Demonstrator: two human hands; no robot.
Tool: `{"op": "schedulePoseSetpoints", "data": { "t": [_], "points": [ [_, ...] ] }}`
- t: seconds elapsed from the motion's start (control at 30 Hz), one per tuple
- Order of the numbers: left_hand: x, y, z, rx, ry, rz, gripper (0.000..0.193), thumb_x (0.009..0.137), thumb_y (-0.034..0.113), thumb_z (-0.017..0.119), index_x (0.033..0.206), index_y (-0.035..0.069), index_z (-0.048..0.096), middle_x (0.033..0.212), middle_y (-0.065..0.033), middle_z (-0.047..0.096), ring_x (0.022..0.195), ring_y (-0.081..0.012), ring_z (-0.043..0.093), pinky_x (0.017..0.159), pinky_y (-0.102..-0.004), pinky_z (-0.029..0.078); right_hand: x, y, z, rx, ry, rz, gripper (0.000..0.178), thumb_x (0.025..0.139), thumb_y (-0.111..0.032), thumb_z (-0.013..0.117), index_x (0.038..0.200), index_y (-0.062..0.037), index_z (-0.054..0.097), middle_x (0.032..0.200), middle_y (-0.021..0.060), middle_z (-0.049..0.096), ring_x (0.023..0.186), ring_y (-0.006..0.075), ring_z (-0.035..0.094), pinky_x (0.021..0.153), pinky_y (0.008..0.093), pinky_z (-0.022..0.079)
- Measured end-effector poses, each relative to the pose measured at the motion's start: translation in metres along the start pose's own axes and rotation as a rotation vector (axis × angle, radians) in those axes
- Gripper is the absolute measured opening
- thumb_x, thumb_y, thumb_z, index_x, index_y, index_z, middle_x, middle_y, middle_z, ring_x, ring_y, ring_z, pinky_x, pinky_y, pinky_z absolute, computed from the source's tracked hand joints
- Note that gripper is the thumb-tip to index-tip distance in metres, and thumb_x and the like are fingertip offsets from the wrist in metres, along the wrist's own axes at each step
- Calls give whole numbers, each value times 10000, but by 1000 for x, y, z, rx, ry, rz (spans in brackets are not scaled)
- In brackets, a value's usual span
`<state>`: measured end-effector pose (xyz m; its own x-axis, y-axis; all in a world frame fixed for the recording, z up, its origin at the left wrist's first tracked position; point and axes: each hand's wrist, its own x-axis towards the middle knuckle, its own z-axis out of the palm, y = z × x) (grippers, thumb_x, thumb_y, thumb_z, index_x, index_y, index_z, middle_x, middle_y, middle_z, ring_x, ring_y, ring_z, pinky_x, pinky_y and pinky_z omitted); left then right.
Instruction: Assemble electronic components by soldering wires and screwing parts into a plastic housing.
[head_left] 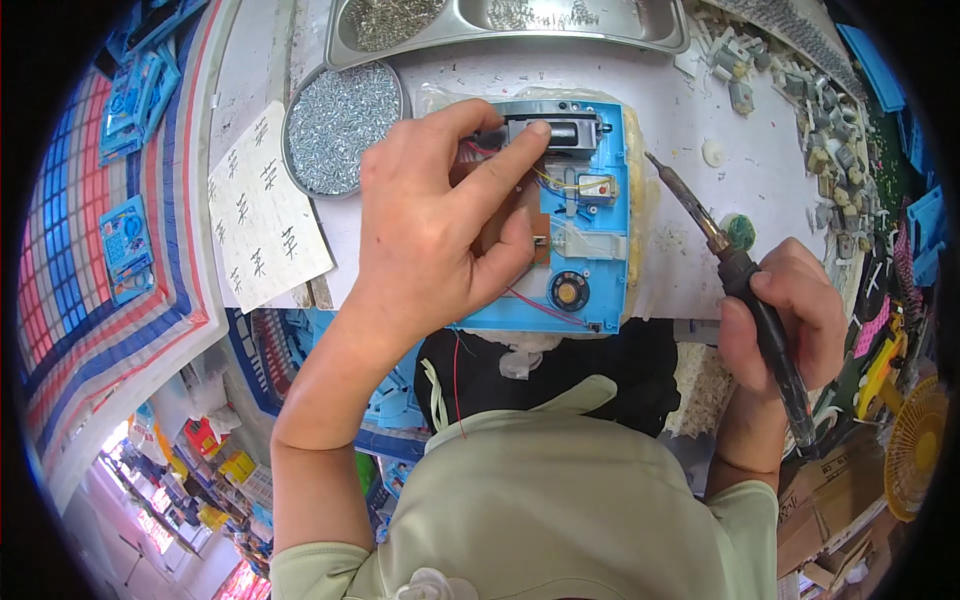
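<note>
fingers of the left hand (pixel 425 210): spread apart; index tip resting on a black rectangular plastic housing (pixel 575 140) with a dark glossy cylinder in it; next finger bent at the housing's 9 o'clock end; thumb lower, contact cannot be told.

fingers of the right hand (pixel 810 318): wrapped round a black-handled soldering iron with a metal barrel (pixel 768 332), tip toward 11 o'clock.

open blue plastic case (pixel 614 150): one, at 1 o'clock from the view's centre, inner side up. fitted: black housing at 12 o'clock; small white box-shaped part with yellow wires (pixel 598 189) at 2 o'clock; round black speaker with a tan centre (pixel 570 291) between 5 and 6 o'clock.

risks, as judged:
– melting: iron tip near the case's 2 o'clock edge, not touching; if hot (cannot be told), a drift toward 9 o'clock could scar the wall or singe yellow insulation.
– burn: index tip lies to the iron's 9 o'clock; a hasty reach could meet it.
– tilting: off-centre finger pressure could rock the housing, straining its leads.
– snagging: thin loose red wire (pixel 458 385) hangs at 7 o'clock below the case; a moving forearm could catch it.
</note>
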<state>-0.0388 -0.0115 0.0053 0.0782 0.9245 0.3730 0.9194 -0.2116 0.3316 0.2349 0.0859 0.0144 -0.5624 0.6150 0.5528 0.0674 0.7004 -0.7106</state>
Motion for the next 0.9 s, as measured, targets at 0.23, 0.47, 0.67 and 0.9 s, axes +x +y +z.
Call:
{"op": "schedulePoseSetpoints", "data": {
  "t": [0.23,0.47,0.67,0.9],
  "points": [
    [5,17,-16,-85,-89,-41,534,716,74,759,1244,107,685,1166,-124,578,988,-304,576,856,-412,474,2,-9,-9,9,42,9,314,747,2,798,1000,-16,612,683,73,577,555,190,524,503,299,376],
    [0,38,16,-270,-91,28,253,753,11,783,986,77,707,986,-76,651,808,-271,655,674,-359,544,-5,-15,-11,37,54,51,321,747,0,799,1003,-12,606,681,73,569,563,183,519,517,295,373],
    [2,25,13,-626,-160,-262,181,798,-2,755,967,55,720,904,-98,690,759,-263,667,683,-326,534,-11,-15,-9,20,83,126,320,763,-2,794,1020,-7,602,699,74,573,608,163,530,560,276,380],
    [-5,5,11,-566,-174,27,167,783,-30,758,931,37,717,896,-83,659,780,-246,650,687,-318,518,-26,-10,-23,252,23,216,354,819,-98,810,1083,-9,592,807,75,587,677,158,552,611,263,414]
  ]
}}
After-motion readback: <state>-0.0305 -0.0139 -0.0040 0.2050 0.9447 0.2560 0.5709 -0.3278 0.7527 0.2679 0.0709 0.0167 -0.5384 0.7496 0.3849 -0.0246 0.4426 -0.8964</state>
